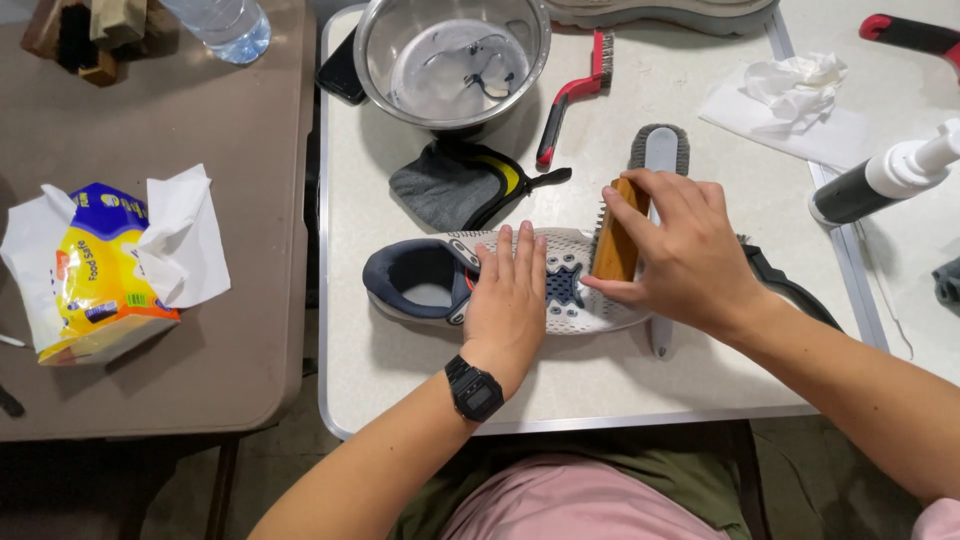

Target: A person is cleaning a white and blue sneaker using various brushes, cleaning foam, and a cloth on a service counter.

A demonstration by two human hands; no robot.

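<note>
Head view, looking down at a white table (620, 390): your left hand (508, 290) lay flat, fingers together and extended, pressed on the middle of a white mesh sneaker (560, 300) with a dark blue collar, lying on its side near you; this likely pinned the shoe steady. Your right hand (680, 250) was clamped around a wooden-backed brush (615, 245), bristles set against the toe end, just right of your left hand. Under your right hand lay a grey long-handled brush (660, 150), probably set down within reach; its middle was hidden by your hand. Farther off sat a steel bowl (455, 60) holding a little cloudy water, with a red-handled brush (570, 100) to its right and a grey insole or cloth (455, 185) just near of it. A white spray bottle (890, 175) at the right edge was partly cut off. On the brown table (240, 340) to the left sat a yellow and blue tissue pack (105, 270). A dark strap-like thing (790, 285) behind your right wrist was hard to make out
</note>
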